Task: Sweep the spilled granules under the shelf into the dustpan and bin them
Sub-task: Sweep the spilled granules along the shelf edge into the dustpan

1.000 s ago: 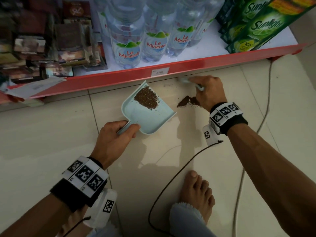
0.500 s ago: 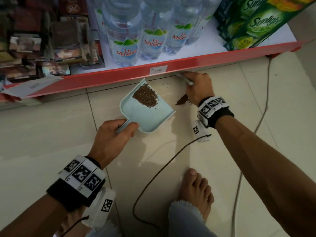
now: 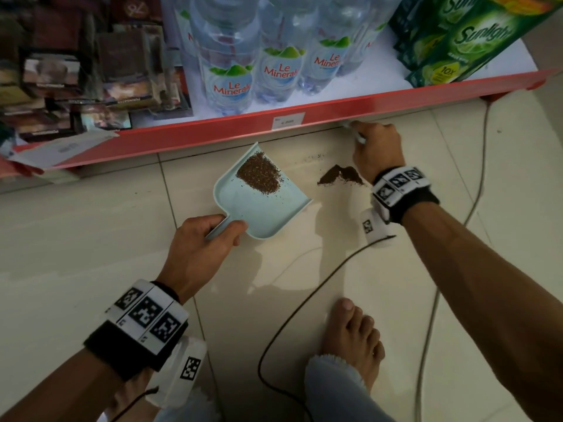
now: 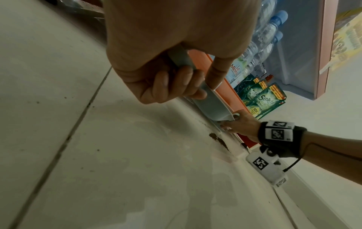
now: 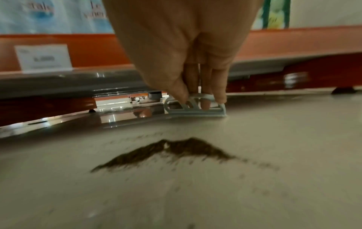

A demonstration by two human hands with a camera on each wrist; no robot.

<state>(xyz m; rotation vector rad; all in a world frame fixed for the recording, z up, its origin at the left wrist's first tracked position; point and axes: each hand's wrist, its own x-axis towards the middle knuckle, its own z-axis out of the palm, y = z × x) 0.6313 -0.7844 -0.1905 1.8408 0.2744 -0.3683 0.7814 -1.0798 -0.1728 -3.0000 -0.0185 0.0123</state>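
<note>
A pale blue dustpan (image 3: 259, 208) lies on the tiled floor with a heap of brown granules (image 3: 259, 175) in its upper part. My left hand (image 3: 201, 248) grips its handle (image 4: 182, 58). To the right, a small brown granule pile (image 3: 339, 176) (image 5: 168, 151) lies on the floor. Just beyond it, my right hand (image 3: 377, 147) pinches a small pale scraper-like brush (image 5: 195, 106) (image 3: 355, 132), its edge on the floor at the red shelf base (image 3: 274, 126). A thin trail of granules (image 3: 313, 156) runs along the shelf gap.
The bottom shelf carries water bottles (image 3: 231, 65), green detergent packs (image 3: 463, 41) and dark packets (image 3: 76, 86). A black cable (image 3: 304, 303) and a grey cable (image 3: 432, 300) cross the floor. My bare foot (image 3: 353, 336) rests near the black cable.
My right hand has moved the brush up from the loose pile to the shelf's lower edge, uncovering the pile. The dustpan and left hand have stayed put.
</note>
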